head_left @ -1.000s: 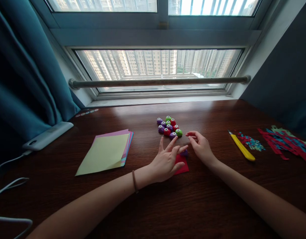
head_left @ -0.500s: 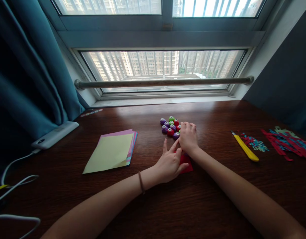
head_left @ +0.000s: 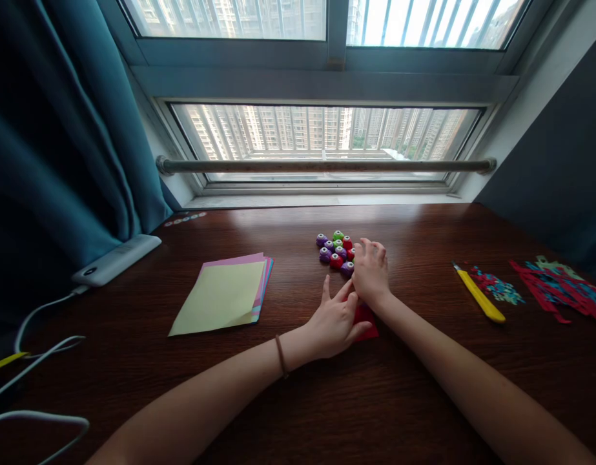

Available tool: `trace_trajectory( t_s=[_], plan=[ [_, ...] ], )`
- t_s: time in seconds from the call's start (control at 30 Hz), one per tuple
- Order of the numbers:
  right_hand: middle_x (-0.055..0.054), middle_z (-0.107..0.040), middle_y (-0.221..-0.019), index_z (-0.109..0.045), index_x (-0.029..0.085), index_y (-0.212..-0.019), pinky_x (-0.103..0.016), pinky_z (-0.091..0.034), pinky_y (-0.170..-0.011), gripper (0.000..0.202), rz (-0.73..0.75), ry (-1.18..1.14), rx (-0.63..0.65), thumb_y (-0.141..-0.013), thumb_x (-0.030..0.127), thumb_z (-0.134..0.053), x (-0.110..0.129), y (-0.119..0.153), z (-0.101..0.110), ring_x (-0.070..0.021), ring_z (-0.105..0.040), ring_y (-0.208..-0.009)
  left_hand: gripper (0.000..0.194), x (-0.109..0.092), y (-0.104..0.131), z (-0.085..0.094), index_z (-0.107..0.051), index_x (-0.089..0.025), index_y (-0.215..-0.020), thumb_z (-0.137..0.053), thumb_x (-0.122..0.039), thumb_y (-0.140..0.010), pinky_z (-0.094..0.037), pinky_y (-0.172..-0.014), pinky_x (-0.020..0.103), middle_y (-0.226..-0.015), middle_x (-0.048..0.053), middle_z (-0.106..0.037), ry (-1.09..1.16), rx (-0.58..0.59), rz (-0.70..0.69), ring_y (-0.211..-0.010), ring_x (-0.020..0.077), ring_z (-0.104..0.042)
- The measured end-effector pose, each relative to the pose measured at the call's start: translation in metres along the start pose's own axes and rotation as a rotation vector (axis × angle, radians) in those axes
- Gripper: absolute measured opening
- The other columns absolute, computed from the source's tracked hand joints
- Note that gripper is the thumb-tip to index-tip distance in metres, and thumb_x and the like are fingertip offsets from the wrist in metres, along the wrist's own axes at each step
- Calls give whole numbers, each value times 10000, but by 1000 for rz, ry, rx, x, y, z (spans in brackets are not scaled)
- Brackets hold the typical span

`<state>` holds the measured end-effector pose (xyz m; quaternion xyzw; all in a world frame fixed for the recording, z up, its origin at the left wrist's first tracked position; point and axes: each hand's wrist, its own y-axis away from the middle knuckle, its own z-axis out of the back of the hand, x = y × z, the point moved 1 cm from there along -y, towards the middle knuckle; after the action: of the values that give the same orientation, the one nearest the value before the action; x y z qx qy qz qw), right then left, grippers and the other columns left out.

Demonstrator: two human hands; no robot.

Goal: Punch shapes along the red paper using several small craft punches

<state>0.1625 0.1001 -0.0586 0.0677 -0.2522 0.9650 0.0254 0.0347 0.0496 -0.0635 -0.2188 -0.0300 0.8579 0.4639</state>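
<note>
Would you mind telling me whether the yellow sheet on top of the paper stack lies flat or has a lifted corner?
Mostly flat: the yellow sheet lies spread on the paper stack, but its near right corner curls up slightly.

Red paper [head_left: 367, 321] mostly under hands; right grip [head_left: 370, 271] contents hidden.

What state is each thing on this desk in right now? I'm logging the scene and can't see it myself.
left hand: flat, fingers spread on the red paper sheet
right hand: curled over the right edge of the punch cluster
paper stack: lying flat, untouched
yellow utility knife: lying alone; whether its blade is out cannot be told
paper scraps: scattered
</note>
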Motion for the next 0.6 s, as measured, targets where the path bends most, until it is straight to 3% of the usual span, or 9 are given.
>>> trace_trajectory(
  t_s=[0.3, 0.6],
  plan=[
    [-143, -428, -1221, -516, 128, -1090, -438, -353, -863, 355, -13, -42, 16, -757, 43, -423, -1, 2, 0, -317, -308, -1083, 470, -1, 0, 1, -327, -139, -1250, -428, -427, -893, 129, -1012, 574, -1267, 116, -451, 4, 7, 3, -1331, 203, -88],
    [-116, -559, -1046, -549, 113, -1020, -371, -362, -901, 232, -26, -462, 11, -847, 127, -396, -16, -8, 5, -231, -465, -981, 597, -3, 0, 2, -169, -199, -1360, -485, -334, -872, 77, -1029, 573, -1353, 82, -357, -5, 34, -5, -1333, 217, -65]
  ],
)
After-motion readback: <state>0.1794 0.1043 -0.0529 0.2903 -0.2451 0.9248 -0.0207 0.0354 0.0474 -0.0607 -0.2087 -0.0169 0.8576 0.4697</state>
